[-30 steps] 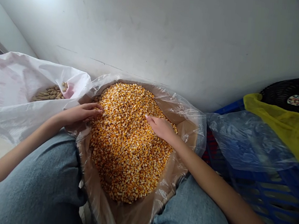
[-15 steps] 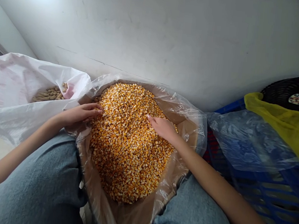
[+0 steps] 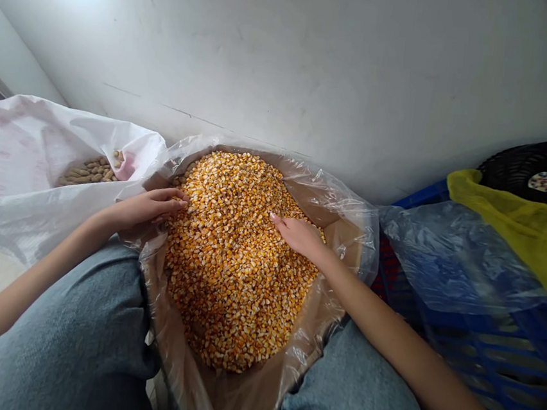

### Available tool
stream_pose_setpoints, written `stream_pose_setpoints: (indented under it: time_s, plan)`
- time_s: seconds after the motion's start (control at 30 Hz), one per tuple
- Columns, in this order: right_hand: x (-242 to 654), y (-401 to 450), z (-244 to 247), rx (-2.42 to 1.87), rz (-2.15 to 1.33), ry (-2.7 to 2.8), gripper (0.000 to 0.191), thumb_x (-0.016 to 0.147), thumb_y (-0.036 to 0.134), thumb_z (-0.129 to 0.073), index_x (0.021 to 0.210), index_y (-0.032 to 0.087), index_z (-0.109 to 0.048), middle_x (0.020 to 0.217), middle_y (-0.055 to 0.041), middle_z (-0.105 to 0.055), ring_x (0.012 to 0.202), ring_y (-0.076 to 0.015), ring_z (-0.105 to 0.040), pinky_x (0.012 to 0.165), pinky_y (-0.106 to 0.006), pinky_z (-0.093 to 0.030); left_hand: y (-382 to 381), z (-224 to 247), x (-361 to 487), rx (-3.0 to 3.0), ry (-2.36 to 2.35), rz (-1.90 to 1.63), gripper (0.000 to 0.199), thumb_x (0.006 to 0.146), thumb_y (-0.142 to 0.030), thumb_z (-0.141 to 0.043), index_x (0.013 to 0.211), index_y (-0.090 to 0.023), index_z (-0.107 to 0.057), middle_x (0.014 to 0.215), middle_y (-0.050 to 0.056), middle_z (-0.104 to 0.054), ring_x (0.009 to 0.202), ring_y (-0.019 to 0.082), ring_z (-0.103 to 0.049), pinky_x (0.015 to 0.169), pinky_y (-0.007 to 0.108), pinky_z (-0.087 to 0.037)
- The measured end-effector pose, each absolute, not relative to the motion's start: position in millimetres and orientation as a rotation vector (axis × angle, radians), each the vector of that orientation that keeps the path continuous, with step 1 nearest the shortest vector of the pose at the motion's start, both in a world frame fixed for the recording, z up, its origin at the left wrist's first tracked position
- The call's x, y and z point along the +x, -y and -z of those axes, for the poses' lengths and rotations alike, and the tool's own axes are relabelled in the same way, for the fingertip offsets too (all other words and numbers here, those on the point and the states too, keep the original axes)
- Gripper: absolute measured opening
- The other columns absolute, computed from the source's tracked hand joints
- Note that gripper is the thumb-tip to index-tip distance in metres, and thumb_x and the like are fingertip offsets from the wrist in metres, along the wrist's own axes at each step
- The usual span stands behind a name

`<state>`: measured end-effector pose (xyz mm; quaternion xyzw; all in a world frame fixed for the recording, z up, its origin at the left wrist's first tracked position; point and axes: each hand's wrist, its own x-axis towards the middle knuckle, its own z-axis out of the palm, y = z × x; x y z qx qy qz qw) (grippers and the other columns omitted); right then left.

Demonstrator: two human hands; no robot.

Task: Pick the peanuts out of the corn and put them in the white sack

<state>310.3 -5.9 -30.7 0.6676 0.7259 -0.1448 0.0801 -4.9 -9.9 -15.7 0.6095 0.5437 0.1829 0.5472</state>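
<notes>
A heap of yellow corn kernels [image 3: 234, 259] fills a brown box [image 3: 348, 235] lined with a clear plastic bag [image 3: 371, 240], between my knees. At the heap's left edge is my left hand [image 3: 152, 207], its fingers together and what they hold, if anything, hidden. On the right side of the heap rests my right hand [image 3: 297, 233]. Its thumb shows at the kernels, while its other fingers are hidden beneath the hand or in the corn.
To the left, a white sack [image 3: 42, 144] holds peanuts [image 3: 87, 172]. On the right, a blue crate [image 3: 505, 356] bears a clear plastic sheet [image 3: 462, 255], yellow mesh [image 3: 523, 229] and a black fan [image 3: 542, 173]. A pale wall [image 3: 291, 71] stands behind.
My right hand has shifted very slightly down. My left hand stays in the same place.
</notes>
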Motion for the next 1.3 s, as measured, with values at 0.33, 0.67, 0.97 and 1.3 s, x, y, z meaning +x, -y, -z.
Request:
stream_pose_setpoints:
  time_s: [0.33,0.67,0.97,1.3]
  plan:
    - [305.8,7.2,31.1,1.909,0.453,-2.291,0.073,0.079,0.06,-0.002,0.086,0.019,-0.062,0.087,-0.0094,-0.064,0.079,-0.0214,-0.058,0.063,-0.026,-0.037,9.2,17.7,-6.8,1.41,-1.254,-0.449,0.044,0.067,-0.049,-0.053,0.1,-0.02,-0.052,0.053,-0.004,-0.037,0.047,0.008,-0.033,0.042,0.019,-0.026]
    - [305.2,7.7,30.2,1.873,0.475,-2.354,0.071,0.08,0.06,-0.005,0.076,0.017,-0.062,0.079,-0.0089,-0.064,0.075,-0.0196,-0.058,0.062,-0.024,-0.037,9.1,17.4,-6.9,1.417,-1.257,-0.445,0.041,0.069,-0.048,-0.052,0.099,-0.021,-0.053,0.053,-0.005,-0.037,0.047,0.007,-0.033,0.042,0.018,-0.026]
    - [303.4,9.0,30.9,1.768,0.532,-2.383,0.071,0.079,0.061,-0.006,0.073,0.018,-0.062,0.077,-0.0081,-0.064,0.075,-0.0196,-0.058,0.064,-0.025,-0.037,9.1,18.3,-7.0,1.438,-1.267,-0.443,0.042,0.068,-0.049,-0.052,0.099,-0.021,-0.053,0.056,-0.004,-0.039,0.049,0.007,-0.034,0.043,0.018,-0.027]
    - [302.3,10.0,31.1,1.741,0.594,-2.436,0.069,0.079,0.061,-0.006,0.077,0.02,-0.062,0.078,-0.0055,-0.064,0.075,-0.0187,-0.058,0.066,-0.025,-0.038,9.0,17.8,-6.9,1.459,-1.276,-0.437,0.042,0.068,-0.05,-0.052,0.098,-0.021,-0.054,0.053,-0.005,-0.039,0.048,0.007,-0.034,0.043,0.018,-0.028]
